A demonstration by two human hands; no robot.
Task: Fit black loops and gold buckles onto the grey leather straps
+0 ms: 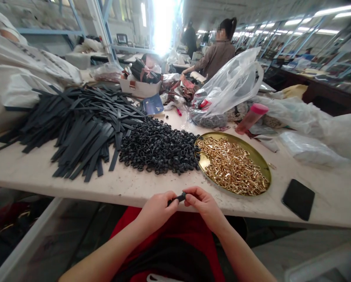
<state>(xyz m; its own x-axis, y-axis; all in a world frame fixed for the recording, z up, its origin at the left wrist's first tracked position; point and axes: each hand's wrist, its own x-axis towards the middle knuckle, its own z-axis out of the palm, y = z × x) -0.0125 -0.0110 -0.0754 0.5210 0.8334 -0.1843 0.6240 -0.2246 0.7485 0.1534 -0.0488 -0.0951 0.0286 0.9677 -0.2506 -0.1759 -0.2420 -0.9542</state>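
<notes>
A short black strip piece (180,198) spans the gap between my hands at the table's front edge. My left hand (158,209) pinches its left end between thumb and fingers. At the other end, the thumb and fingertips of my right hand (204,203) close on the piece. Just beyond lies a heap of small black loops (160,147). Gold metal buckles (234,166) fill much of a round gold tray (259,158) to the right. Long black strips (87,137) are piled at the left.
A black phone (298,199) lies at the right front. Farther back are a pink-capped container (251,118), a clear plastic bag (228,88), a blue booklet (153,105) and a cardboard box (140,88). A person (218,55) works across the table.
</notes>
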